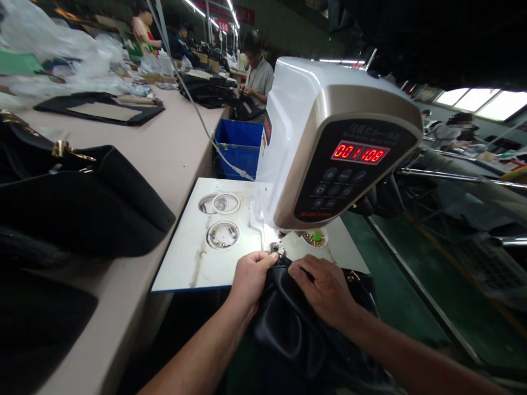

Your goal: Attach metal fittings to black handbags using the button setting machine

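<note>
A black leather bag (288, 323) hangs in folds below the front edge of a white machine table (193, 247). My left hand (250, 277) pinches the bag's top edge between thumb and fingers, close to a small round metal die (275, 249) under the machine head. To its right, my right hand (323, 285) is closed over the same edge. Above both hands stands a white and gold riveting machine (300, 109) with a red display (360, 153) reading 001108. Near my right hand, a gold fitting (353, 277) shows on the bag.
Round cups in the table hold small metal parts (223, 236) and gold pieces (315, 237). Black bags (82, 203) lie on the long bench (173, 131) at left. Behind the machine is a blue bin (239, 145). Several people work farther back; a cable (193, 99) hangs down.
</note>
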Demonstrator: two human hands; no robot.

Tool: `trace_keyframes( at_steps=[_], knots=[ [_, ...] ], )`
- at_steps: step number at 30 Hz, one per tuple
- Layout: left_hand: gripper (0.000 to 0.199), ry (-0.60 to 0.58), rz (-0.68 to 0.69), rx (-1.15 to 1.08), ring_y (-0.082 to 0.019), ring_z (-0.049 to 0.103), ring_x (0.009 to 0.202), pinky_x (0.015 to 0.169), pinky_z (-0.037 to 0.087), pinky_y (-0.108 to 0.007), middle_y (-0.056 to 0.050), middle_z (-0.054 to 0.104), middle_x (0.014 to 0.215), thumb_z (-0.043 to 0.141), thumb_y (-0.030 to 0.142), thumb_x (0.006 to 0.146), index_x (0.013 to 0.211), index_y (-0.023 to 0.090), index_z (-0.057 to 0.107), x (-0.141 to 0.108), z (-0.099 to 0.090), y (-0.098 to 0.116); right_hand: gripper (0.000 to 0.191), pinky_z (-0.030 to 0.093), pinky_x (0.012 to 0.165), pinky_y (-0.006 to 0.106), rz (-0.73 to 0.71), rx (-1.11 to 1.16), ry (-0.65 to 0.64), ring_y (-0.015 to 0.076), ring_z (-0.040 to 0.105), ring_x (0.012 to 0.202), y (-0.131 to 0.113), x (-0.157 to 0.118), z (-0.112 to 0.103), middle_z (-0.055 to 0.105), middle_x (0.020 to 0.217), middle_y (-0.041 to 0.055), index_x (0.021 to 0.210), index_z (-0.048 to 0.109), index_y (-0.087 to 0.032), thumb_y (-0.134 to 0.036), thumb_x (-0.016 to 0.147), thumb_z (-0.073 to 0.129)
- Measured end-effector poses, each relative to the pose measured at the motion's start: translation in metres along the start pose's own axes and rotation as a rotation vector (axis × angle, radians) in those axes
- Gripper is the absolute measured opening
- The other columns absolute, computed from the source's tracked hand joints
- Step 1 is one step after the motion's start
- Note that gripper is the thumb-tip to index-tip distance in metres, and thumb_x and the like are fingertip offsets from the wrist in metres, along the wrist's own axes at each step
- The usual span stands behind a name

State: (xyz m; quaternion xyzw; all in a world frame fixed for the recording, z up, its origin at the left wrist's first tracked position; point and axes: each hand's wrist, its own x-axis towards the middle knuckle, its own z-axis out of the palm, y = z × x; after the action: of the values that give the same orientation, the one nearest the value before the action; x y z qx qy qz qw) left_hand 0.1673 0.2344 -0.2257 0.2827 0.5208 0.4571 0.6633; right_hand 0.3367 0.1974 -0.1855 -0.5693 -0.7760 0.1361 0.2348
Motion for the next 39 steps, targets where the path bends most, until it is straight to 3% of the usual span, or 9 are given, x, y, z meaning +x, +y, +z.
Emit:
trace_keyframes(
  at_steps=[3, 5, 8, 11, 14, 21, 26, 30, 39],
  knots=[
    [0.035, 0.011, -0.001, 0.003, -0.013, 0.05, 0.056, 0.056, 0.037, -0.025, 0.0, 0.06, 0.057, 0.083, 0.045, 0.061, 0.063, 0.016, 0.063, -0.001, -0.002, -0.001, 0.034, 0.045, 0.085, 0.036, 0.163, 0.177, 0.004, 0.0208, 0.065, 0.089, 0.0, 0.004, 0.008, 0.071, 0.092, 0.0026, 0.09, 0.068, -0.024, -0.052, 0.101, 0.053],
    [0.035, 0.013, 0.002, 0.008, -0.013, 0.051, 0.056, 0.056, 0.037, -0.026, 0.0, 0.06, 0.057, 0.083, 0.045, 0.062, 0.063, 0.016, 0.064, -0.002, -0.002, 0.0, 0.034, 0.047, 0.09, 0.037, 0.28, 0.248, 0.005, 0.0227, 0.065, 0.095, 0.001, 0.007, 0.009, 0.072, 0.102, 0.0047, 0.102, 0.067, -0.023, -0.055, 0.095, 0.06],
    [0.034, 0.001, 0.031, 0.044, -0.013, 0.051, 0.056, 0.057, 0.038, -0.026, 0.0, 0.06, 0.057, 0.083, 0.045, 0.064, 0.063, 0.016, 0.065, -0.004, -0.002, 0.002, 0.045, 0.048, 0.095, 0.041, 0.362, 0.354, -0.175, 0.0261, 0.066, 0.104, 0.0, 0.009, 0.004, 0.073, 0.111, 0.0069, 0.117, 0.065, -0.022, -0.061, 0.096, 0.056],
    [0.032, -0.022, 0.071, 0.092, -0.015, 0.054, 0.06, 0.06, 0.041, -0.027, -0.001, 0.065, 0.061, 0.082, 0.044, 0.067, 0.065, 0.016, 0.068, -0.005, -0.001, 0.006, 0.048, 0.049, 0.095, 0.041, 0.292, 0.545, -0.377, 0.0276, 0.067, 0.106, -0.004, 0.006, -0.001, 0.075, 0.107, 0.0055, 0.109, 0.069, -0.02, -0.063, 0.1, 0.049],
    [0.029, -0.049, 0.091, 0.137, -0.016, 0.056, 0.062, 0.062, 0.043, -0.028, -0.003, 0.068, 0.064, 0.08, 0.043, 0.069, 0.066, 0.016, 0.069, -0.005, -0.001, 0.009, 0.046, 0.049, 0.09, 0.037, 0.263, 0.609, -0.386, 0.0279, 0.067, 0.104, -0.006, 0.002, 0.001, 0.075, 0.107, 0.0034, 0.112, 0.069, -0.02, -0.061, 0.092, 0.064],
    [0.033, -0.094, -0.024, -0.047, -0.015, 0.058, 0.062, 0.062, 0.044, -0.027, -0.003, 0.068, 0.067, 0.083, 0.045, 0.07, 0.071, 0.016, 0.067, 0.0, -0.008, 0.01, 0.042, 0.042, 0.068, 0.03, 0.129, 0.34, -0.408, 0.0201, 0.065, 0.079, 0.009, 0.03, 0.006, 0.072, 0.083, 0.0008, 0.091, 0.071, -0.018, -0.06, 0.089, 0.068],
    [0.04, -0.252, -0.232, -0.105, -0.015, 0.059, 0.057, 0.053, 0.039, -0.025, -0.004, 0.069, 0.067, 0.089, 0.046, 0.065, 0.077, 0.015, 0.067, 0.01, -0.021, 0.018, 0.045, 0.044, 0.071, 0.03, 0.05, 0.213, -0.514, 0.0211, 0.067, 0.079, 0.013, 0.062, -0.001, 0.075, 0.083, 0.0034, 0.093, 0.076, -0.017, -0.061, 0.087, 0.069],
    [0.043, -0.316, -0.256, -0.015, -0.016, 0.062, 0.057, 0.051, 0.04, -0.025, -0.008, 0.073, 0.074, 0.09, 0.048, 0.063, 0.081, 0.013, 0.072, 0.018, -0.025, 0.024, 0.046, 0.047, 0.075, 0.031, 0.023, 0.216, -0.562, 0.0217, 0.068, 0.08, 0.012, 0.07, -0.002, 0.077, 0.088, 0.0047, 0.101, 0.078, -0.018, -0.061, 0.087, 0.069],
    [0.028, -0.13, -0.176, -0.125, -0.021, 0.068, 0.063, 0.06, 0.05, -0.03, -0.007, 0.074, 0.071, 0.086, 0.029, 0.06, 0.079, 0.014, 0.072, 0.02, -0.005, 0.017, 0.044, 0.044, 0.068, 0.03, 0.083, 0.261, -0.611, 0.0225, 0.07, 0.08, 0.02, 0.079, -0.008, 0.076, 0.082, 0.002, 0.095, 0.076, -0.019, -0.061, 0.085, 0.071]
  ],
)
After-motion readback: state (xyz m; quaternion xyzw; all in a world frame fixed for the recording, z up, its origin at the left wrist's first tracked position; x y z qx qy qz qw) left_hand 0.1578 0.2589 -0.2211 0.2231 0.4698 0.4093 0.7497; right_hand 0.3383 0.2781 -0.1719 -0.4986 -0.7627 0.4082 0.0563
